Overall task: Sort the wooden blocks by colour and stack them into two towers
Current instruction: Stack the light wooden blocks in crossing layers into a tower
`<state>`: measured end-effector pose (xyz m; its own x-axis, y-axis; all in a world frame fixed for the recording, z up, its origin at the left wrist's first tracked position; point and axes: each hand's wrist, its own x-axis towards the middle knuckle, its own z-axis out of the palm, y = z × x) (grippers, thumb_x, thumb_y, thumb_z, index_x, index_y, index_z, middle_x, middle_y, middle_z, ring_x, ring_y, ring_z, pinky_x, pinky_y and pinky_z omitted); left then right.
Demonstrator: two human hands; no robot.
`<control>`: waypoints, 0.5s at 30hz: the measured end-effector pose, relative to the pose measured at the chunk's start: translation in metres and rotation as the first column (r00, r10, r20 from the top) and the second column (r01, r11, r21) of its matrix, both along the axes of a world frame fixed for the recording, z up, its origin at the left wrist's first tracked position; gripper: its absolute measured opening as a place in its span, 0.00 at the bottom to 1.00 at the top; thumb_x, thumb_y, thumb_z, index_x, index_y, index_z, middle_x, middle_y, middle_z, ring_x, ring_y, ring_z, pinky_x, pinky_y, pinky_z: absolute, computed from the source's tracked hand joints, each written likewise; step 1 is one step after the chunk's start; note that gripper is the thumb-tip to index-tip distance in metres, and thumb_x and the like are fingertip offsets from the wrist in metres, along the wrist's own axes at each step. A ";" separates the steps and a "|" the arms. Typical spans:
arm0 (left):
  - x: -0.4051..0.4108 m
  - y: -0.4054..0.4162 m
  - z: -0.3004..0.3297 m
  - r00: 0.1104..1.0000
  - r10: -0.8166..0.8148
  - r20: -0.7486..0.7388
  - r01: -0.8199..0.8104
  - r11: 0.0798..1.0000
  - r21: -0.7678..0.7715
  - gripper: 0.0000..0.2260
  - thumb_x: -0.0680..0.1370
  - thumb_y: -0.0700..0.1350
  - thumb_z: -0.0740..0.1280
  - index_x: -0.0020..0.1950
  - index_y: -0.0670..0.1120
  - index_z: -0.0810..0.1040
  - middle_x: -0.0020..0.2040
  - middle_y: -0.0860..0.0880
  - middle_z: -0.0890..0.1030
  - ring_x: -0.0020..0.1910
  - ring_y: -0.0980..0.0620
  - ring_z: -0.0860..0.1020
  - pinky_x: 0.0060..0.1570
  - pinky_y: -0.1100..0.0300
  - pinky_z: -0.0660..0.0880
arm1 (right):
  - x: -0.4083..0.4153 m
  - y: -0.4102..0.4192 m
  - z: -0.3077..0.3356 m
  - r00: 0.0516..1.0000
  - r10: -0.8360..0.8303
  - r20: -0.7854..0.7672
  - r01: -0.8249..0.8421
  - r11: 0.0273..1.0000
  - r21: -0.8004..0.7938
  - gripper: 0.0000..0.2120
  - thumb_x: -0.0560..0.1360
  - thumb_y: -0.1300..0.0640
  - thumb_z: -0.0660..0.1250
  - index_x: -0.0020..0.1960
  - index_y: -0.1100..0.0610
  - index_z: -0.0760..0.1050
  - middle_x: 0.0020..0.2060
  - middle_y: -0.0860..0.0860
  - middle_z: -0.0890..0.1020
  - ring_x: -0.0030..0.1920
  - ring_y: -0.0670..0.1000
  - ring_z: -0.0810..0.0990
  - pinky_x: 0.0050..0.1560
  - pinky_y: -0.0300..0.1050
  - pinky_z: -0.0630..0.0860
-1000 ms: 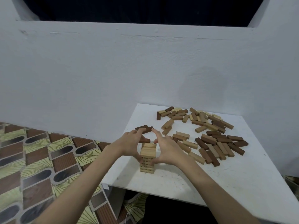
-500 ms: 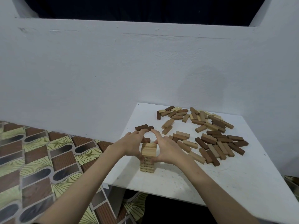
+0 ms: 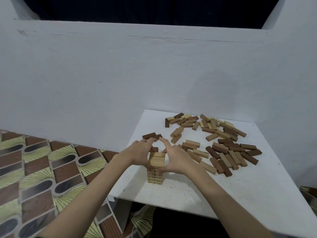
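Left hand (image 3: 139, 154) and right hand (image 3: 175, 158): we cup the pale tower (image 3: 155, 166) between them, fingers pressing its top layers. Blocks: light, rigid, smooth; easily toppled. We hold at side faces.

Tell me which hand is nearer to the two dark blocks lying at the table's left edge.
Left. The left hand has its fingertips just in front of the dark blocks; the right hand reaches its forefinger up to their right end, with its palm farther off beside the light tower.
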<state>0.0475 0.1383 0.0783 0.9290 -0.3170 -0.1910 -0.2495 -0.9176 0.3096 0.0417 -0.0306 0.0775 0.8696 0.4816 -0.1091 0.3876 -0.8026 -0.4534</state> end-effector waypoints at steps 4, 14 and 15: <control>0.000 0.000 0.000 1.000 0.008 -0.021 -0.008 1.000 -0.006 0.48 0.63 0.52 0.79 0.75 0.47 0.54 0.65 0.52 0.75 0.69 0.51 0.65 0.67 0.55 0.60 | 0.001 0.000 -0.001 1.000 0.001 -0.010 -0.001 1.000 0.011 0.52 0.66 0.47 0.77 0.77 0.49 0.44 0.61 0.52 0.76 0.63 0.55 0.70 0.58 0.50 0.71; -0.019 0.051 0.010 0.947 0.199 -0.251 -0.310 0.762 -0.569 0.48 0.61 0.65 0.74 0.75 0.49 0.58 0.71 0.55 0.66 0.70 0.57 0.64 0.68 0.61 0.61 | -0.015 -0.025 -0.003 0.965 -0.154 -0.211 0.244 0.822 0.515 0.43 0.72 0.53 0.73 0.77 0.48 0.49 0.70 0.46 0.67 0.69 0.47 0.66 0.63 0.39 0.65; -0.027 0.047 0.004 0.941 0.248 -0.231 -0.339 0.672 -0.659 0.39 0.68 0.62 0.70 0.74 0.49 0.61 0.71 0.54 0.68 0.70 0.56 0.65 0.67 0.61 0.62 | -0.021 -0.024 -0.009 0.955 -0.186 -0.231 0.290 0.746 0.599 0.40 0.74 0.55 0.71 0.76 0.49 0.51 0.71 0.45 0.66 0.70 0.46 0.65 0.64 0.37 0.64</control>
